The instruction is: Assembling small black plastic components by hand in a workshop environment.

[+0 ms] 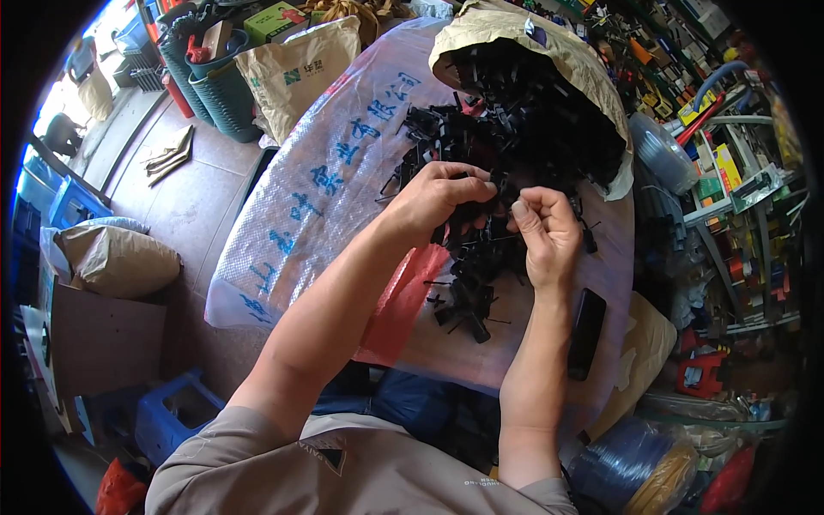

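White woven sack (309, 206) bears black plastic clips (481, 257) between and under both hands (489, 210)

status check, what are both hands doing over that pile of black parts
Left hand and right hand both pinched on small black plastic parts. More spill from the open paper sack. Black phone beside right wrist, clear.

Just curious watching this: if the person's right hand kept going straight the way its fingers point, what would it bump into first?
The right hand points up and left toward the left hand, so it would likely meet the left fingertips and the small black plastic pieces pinched there; past them lies the black heap spilling from the sack. Depth is unclear.
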Demonstrator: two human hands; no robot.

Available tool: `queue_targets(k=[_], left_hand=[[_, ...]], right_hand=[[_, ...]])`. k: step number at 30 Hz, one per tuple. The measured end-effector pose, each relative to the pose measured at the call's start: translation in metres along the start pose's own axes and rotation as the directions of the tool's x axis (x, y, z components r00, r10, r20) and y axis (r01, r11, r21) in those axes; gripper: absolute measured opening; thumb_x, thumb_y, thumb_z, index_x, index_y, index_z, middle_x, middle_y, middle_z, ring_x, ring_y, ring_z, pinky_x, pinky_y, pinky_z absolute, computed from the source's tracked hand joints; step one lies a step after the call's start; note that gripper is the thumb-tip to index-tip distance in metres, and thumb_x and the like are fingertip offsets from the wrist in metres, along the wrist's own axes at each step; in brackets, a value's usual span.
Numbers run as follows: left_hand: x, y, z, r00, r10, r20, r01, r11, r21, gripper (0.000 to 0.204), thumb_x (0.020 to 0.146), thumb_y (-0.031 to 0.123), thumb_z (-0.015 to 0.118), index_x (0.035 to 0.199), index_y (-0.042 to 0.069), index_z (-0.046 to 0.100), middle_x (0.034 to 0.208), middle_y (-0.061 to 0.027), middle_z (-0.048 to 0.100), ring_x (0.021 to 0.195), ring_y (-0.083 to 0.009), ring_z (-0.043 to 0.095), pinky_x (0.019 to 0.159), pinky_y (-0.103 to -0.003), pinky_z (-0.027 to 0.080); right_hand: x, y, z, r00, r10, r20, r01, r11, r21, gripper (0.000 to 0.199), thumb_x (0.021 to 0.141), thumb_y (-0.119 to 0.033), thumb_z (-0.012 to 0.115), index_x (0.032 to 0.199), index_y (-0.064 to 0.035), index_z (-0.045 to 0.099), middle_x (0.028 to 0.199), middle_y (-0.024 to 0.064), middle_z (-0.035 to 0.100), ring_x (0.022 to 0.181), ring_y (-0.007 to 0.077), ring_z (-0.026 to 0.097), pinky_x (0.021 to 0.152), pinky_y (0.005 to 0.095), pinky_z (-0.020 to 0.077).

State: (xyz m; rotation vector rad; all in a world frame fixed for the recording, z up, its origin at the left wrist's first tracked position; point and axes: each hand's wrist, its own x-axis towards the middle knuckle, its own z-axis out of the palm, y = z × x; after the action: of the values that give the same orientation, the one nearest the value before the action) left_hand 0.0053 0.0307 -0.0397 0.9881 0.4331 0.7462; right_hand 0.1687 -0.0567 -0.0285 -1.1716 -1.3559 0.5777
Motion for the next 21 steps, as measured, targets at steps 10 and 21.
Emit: queue_targets(k=[10, 21], left_hand=[[-0.007, 0.01, 0.008, 0.995, -0.066, 0.079, 0.055, 0.99, 0.13, 0.03, 0.088, 0.02, 0.066, 0.111, 0.0, 0.063, 0.081, -0.0043, 0.066, 0.066, -0.0091, 0.059, 0.058, -0.021, 0.046], [-0.004, -0.009, 0.022, 0.962, 0.25, -0.112, -0.202, 0.924, 0.324, 0.016, 0.083, 0.009, 0.067, 0.097, 0.0, 0.068, 0.078, -0.0004, 0.064, 0.072, -0.0061, 0.057, 0.066, -0.022, 0.047]], right_hand=[[0.005, 0.008, -0.006, 1.0, -0.003, 0.01, 0.001, 0.98, 0.201, 0.01, 0.091, -0.013, 0.065, 0.095, -0.0033, 0.065, 0.075, -0.0034, 0.056, 0.063, 0.0038, 0.047, 0.055, 0.0177, 0.0358], [0.003, 0.011, 0.009, 0.991, 0.117, -0.061, -0.096, 0.959, 0.266, 0.008, 0.089, -0.004, 0.061, 0.096, -0.0014, 0.063, 0.075, -0.0011, 0.059, 0.064, 0.0053, 0.052, 0.061, 0.0187, 0.0427]])
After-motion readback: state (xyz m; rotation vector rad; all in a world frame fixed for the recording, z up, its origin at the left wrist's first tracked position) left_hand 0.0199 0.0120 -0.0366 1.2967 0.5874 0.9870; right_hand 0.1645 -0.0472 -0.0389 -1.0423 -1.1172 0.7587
